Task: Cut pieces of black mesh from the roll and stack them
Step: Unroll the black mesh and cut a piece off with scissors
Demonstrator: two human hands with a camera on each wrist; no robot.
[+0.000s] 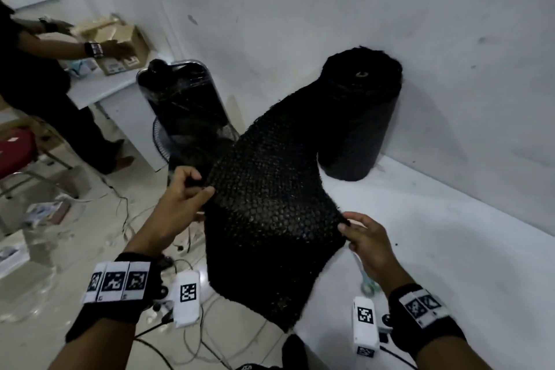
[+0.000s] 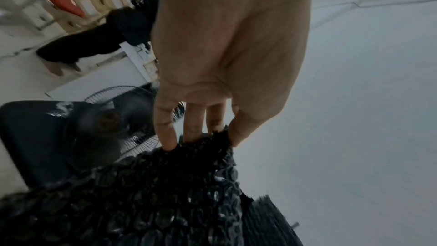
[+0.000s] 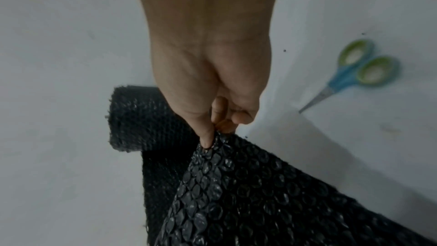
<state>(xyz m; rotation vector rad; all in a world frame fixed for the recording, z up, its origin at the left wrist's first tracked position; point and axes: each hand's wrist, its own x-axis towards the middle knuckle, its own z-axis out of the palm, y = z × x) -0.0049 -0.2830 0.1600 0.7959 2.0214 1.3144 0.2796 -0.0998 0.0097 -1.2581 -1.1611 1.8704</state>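
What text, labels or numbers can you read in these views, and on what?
No readable words or numbers in any view.
Wristbands and white tags: square black-and-white coded patterns, no letters.
Cardboard boxes on the far table: labels too blurred to read.
Scissors and mesh roll: no print visible.

Bench: white, flat top, set against a white wall, lightly scuffed and dotted with small dark specks.

On it:
- Roll of black mesh, standing upright on its end at the far corner beside the wall, pale core visible at the top.
- Scissors, blue handles with green-lined loops, lying flat near the bench's front edge, blades closed.

Floor: pale tiles to the left of the bench, strewn with loose cables and white packets.
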